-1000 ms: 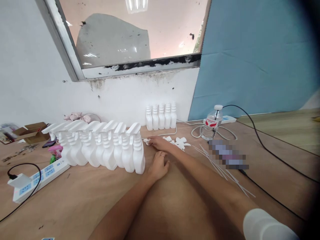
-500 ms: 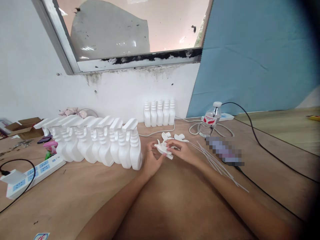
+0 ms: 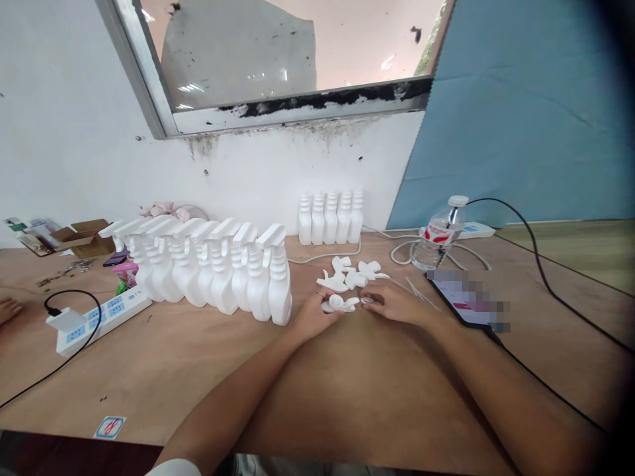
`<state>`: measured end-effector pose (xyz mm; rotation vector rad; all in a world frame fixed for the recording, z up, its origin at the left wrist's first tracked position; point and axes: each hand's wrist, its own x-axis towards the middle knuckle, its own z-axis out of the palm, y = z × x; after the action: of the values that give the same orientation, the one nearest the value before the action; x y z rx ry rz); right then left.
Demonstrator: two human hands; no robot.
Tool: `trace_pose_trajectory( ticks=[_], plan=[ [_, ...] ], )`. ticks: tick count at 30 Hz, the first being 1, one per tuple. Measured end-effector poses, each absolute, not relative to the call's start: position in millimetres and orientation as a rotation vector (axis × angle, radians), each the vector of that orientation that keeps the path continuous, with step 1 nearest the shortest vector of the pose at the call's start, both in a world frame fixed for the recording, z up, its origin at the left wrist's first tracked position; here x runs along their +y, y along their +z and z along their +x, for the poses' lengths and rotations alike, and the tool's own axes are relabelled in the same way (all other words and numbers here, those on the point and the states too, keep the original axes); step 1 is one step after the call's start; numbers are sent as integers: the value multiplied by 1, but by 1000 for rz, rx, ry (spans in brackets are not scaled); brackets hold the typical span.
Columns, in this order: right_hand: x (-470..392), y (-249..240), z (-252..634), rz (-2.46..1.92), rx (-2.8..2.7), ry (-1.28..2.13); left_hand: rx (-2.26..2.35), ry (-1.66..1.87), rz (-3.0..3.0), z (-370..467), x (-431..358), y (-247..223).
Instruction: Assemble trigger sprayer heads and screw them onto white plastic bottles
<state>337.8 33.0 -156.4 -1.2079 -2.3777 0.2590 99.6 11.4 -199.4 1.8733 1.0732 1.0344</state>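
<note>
My left hand [image 3: 313,318] is closed round a white trigger spray head [image 3: 343,303], whose round socket faces up. Just right of it, my right hand [image 3: 391,301] has thumb and fingers pinched together. Whatever sits at those fingertips is too small to name. More loose spray heads [image 3: 356,279] lie in a small pile right behind both hands. Thin white dip tubes [image 3: 421,293] rest on the table beside my right wrist, partly hidden by it. To the left stands a row of white spray bottles [image 3: 279,287] with trigger heads on.
Several headless bottles [image 3: 331,218] stand by the wall. A water bottle [image 3: 439,237], a phone [image 3: 466,301] and cables lie on the right. A power strip [image 3: 106,318] and an open cardboard box [image 3: 84,239] are left. Another person's hand [image 3: 8,309] shows at the left edge.
My right hand has come off the spray head and moved slightly right. The spray head has turned in my left hand. The whole view has shifted, bringing the table's front edge in.
</note>
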Motion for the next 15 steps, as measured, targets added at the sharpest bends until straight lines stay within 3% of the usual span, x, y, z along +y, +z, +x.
trace_pose_trajectory(
  ticks=[15],
  plan=[
    [27, -165, 306, -953, -2108, 243, 1028, 961, 1988, 94, 8, -191]
  ],
)
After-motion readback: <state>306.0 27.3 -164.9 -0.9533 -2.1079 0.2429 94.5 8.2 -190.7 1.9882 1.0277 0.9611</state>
